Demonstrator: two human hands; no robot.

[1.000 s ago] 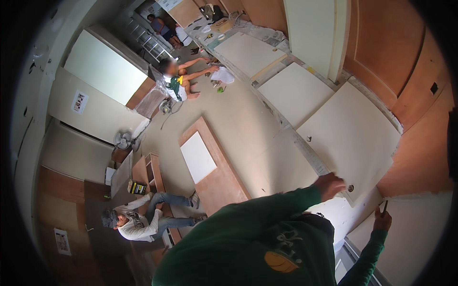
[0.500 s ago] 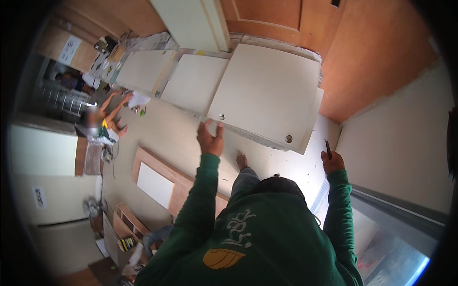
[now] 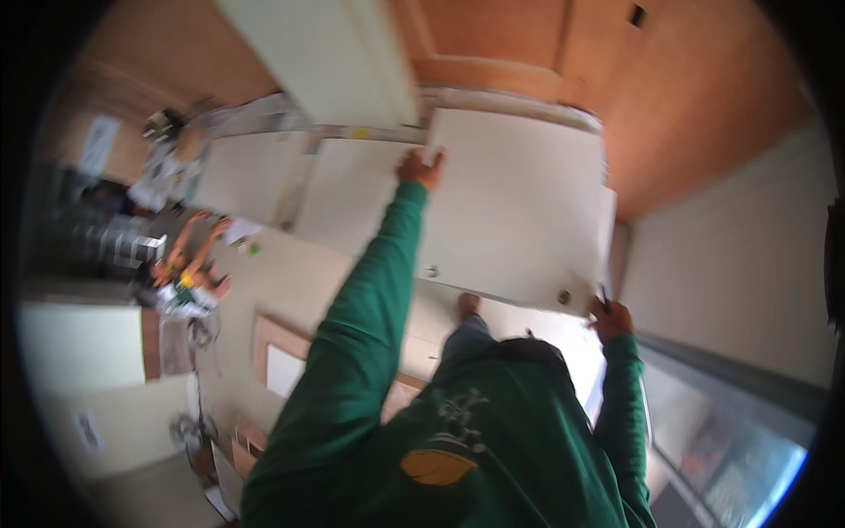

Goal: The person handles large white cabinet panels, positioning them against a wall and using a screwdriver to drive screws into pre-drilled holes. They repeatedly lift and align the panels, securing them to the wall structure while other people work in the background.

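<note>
A large white panel [image 3: 515, 207] with two round metal-rimmed holes along its near edge lies on top of another panel. My left hand [image 3: 421, 169] reaches far out to its left edge. The thumb lies toward the panel's top face and the fingers hang over the side, as far as the blur shows. At the near right corner is my right hand [image 3: 610, 319], closed on a thin dark pen-like tool [image 3: 605, 292] that points up. Whether that hand also touches the panel I cannot tell. Left of the large panel lies a smaller white panel [image 3: 343, 189].
Another white panel [image 3: 246, 172] lies farther left on covered floor. Beyond it a person [image 3: 189, 264] sits with arms stretched out. A wooden board [image 3: 277, 334] lies on the floor at my left, near a fan [image 3: 187, 429]. Wooden doors [image 3: 493, 40] stand behind; a glass pane [image 3: 731, 431] is at lower right.
My left hand has gone from near the panel's front left corner up along its left edge. My right hand has come close to the near right corner. The view has shifted and blurred.
</note>
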